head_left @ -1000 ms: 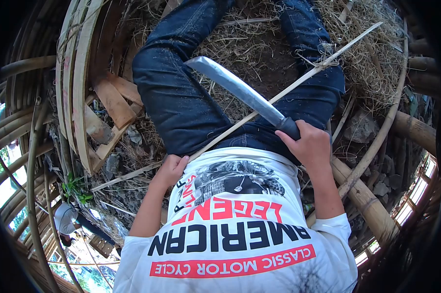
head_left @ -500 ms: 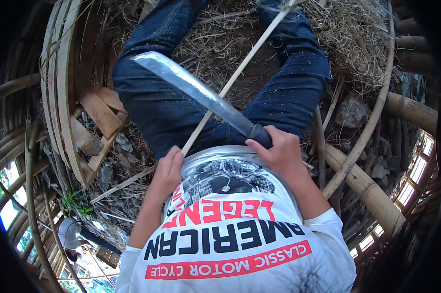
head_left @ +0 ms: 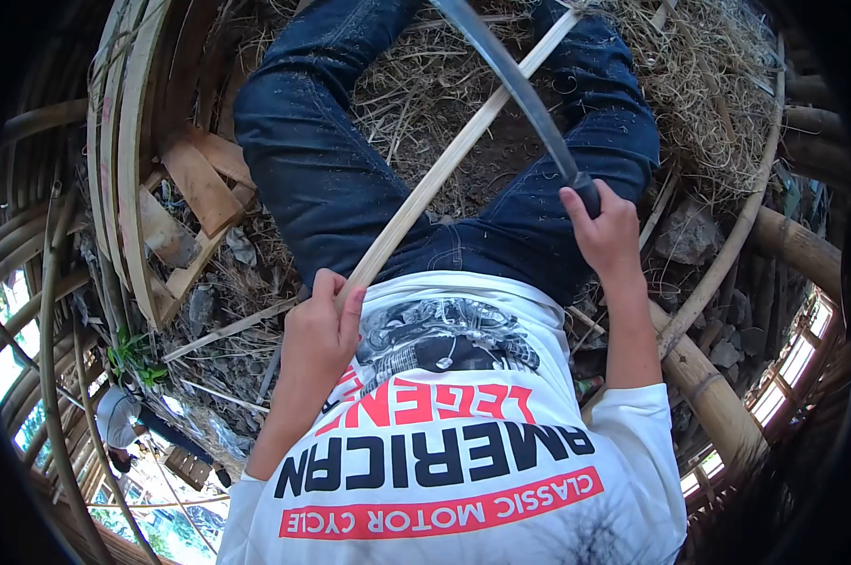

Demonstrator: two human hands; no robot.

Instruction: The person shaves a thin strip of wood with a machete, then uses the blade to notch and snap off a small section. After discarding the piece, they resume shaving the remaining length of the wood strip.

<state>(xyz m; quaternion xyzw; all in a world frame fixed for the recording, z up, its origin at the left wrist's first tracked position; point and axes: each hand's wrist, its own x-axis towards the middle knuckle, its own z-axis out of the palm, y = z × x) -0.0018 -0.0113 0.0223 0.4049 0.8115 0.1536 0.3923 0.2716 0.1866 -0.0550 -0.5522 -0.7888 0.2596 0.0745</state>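
My left hand (head_left: 322,325) is closed around the near end of a long pale bamboo strip (head_left: 425,193), close to my shirt front. The strip slants up and right between my legs, its far end over the dry fibres. In my right hand (head_left: 604,231) is the dark handle of a machete (head_left: 538,118), held over my right thigh. Its long blade points forward and left, crossing the strip near its far half. Blade edge and strip overlap at the crossing. The blade's tip runs off the top of the view.
Long wooden slats (head_left: 124,141) and short wood blocks (head_left: 199,184) stand at left. Dry shavings (head_left: 684,94) heap at the upper right. A thick bamboo pole (head_left: 708,386) and stones (head_left: 689,234) lie at right. Another person (head_left: 119,414) is at the lower left.
My right hand has moved forward and right with the machete, its blade now steeper and farther along the strip. My left hand still grips the strip, which has turned its broader face up.
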